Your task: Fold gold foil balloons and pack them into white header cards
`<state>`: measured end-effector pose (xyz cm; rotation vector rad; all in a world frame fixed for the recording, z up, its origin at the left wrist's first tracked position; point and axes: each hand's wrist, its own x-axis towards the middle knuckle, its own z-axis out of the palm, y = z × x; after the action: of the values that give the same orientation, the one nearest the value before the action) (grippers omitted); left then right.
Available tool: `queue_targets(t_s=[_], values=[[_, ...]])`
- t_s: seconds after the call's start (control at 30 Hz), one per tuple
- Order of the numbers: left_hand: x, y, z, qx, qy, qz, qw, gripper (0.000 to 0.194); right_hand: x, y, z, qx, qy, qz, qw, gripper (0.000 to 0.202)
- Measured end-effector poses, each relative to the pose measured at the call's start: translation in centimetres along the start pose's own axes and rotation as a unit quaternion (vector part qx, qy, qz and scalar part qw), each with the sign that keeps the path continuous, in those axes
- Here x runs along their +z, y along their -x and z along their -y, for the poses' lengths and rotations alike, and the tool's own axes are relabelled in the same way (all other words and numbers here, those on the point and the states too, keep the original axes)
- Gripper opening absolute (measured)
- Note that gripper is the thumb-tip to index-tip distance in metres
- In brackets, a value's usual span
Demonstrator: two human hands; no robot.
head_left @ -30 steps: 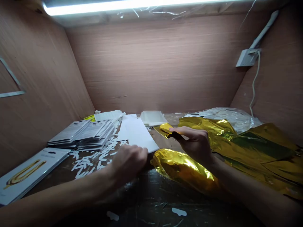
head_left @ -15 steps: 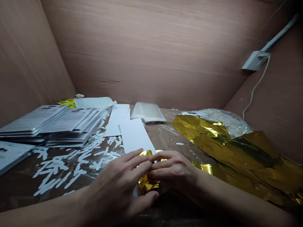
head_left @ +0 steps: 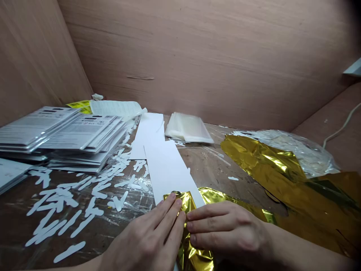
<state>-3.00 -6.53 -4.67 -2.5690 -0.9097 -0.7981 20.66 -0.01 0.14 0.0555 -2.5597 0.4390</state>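
Note:
A folded strip of shiny gold foil (head_left: 188,203), like a flat uninflated balloon, lies at the bottom middle over the near end of a white card (head_left: 172,169). My left hand (head_left: 152,229) lies on the strip's left side, fingers stretched and close together. From the right, my right hand (head_left: 225,226) rests its straight fingertips on the same foil; its thumb is hidden. Both hands press the strip, with fingertips nearly meeting. More gold foil (head_left: 217,195) curves out behind my right hand. A second white card (head_left: 149,126) lies partly under the first.
Stacked packaged cards (head_left: 73,131) stand at left. Small white paper strips (head_left: 60,197) scatter the brown table before them. Clear plastic sleeves (head_left: 188,130) lie at the back. Large gold foil sheets (head_left: 262,158) and a clear bag (head_left: 304,146) fill the right. Wooden walls (head_left: 197,56) enclose the table.
My view has shifted, and both hands appear lower. The right fingers have straightened from a curled grip at the foil. The gold strip now shows longer and flatter between my hands.

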Motion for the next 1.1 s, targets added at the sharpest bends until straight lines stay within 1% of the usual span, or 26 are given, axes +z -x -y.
queue_targets(t_s=[0.1,0.2,0.3,0.37,0.4,0.47,0.53,0.6,0.67,0.73,0.8,0.87,0.93,1.0,1.1], values=[[-0.6,-0.3,-0.2,-0.009,-0.003,0.027,1.0,0.04,-0.1,-0.1,-0.6,-0.013,-0.006,0.014,1.0,0.024],[-1.5,-0.9,-0.1,-0.016,-0.011,0.015,1.0,0.04,-0.4,-0.3,-1.0,-0.019,-0.006,0.026,0.999,0.024],[-1.9,-1.1,0.2,0.008,-0.025,0.027,0.999,0.04,-0.6,-0.5,-1.3,-0.019,-0.023,0.027,0.999,0.029],[-1.8,-1.1,0.4,0.016,-0.03,0.03,0.999,0.041,-0.7,-0.6,-1.5,-0.017,-0.038,0.027,0.999,0.032],[-1.7,-1.0,0.3,0.013,-0.032,0.021,0.999,0.041,-0.7,-0.6,-1.5,-0.018,-0.044,0.028,0.998,0.033],[-1.4,-0.8,0.1,-0.007,-0.032,-0.003,0.999,0.04,-0.7,-0.6,-1.7,-0.016,-0.054,0.033,0.998,0.033],[-1.1,-0.6,-0.1,-0.024,-0.032,-0.013,0.999,0.039,-0.7,-0.5,-1.8,-0.014,-0.065,0.042,0.997,0.034],[-1.0,-0.6,-0.3,-0.038,-0.036,-0.004,0.999,0.038,-0.6,-0.4,-1.9,-0.01,-0.079,0.05,0.996,0.034],[-1.1,-0.7,-0.3,-0.056,-0.037,0.02,0.998,0.039,-0.5,-0.3,-2.2,-0.007,-0.09,0.059,0.994,0.033],[-1.3,-0.9,-0.1,-0.058,-0.028,0.049,0.997,0.042,-0.5,-0.3,-2.3,-0.008,-0.092,0.07,0.993,0.03],[-1.5,-0.9,0.1,-0.04,-0.016,0.076,0.996,0.051,-0.6,-0.6,-2.2,-0.005,-0.082,0.09,0.993,0.026],[-1.7,-0.8,0.3,-0.019,-0.01,0.081,0.996,0.064,-0.9,-1.0,-1.8,0.02,-0.069,0.124,0.99,0.027],[-1.6,-0.6,0.3,-0.013,-0.011,0.083,0.996,0.072,-1.3,-1.5,-1.3,0.056,-0.064,0.16,0.983,0.033],[-1.4,-0.4,0.2,-0.014,-0.01,0.089,0.996,0.071,-1.6,-1.8,-0.8,0.083,-0.076,0.179,0.978,0.041],[-1.2,-0.1,-0.2,-0.029,-0.015,0.07,0.997,0.072,-1.7,-1.9,-0.3,0.101,-0.106,0.179,0.973,0.045]])
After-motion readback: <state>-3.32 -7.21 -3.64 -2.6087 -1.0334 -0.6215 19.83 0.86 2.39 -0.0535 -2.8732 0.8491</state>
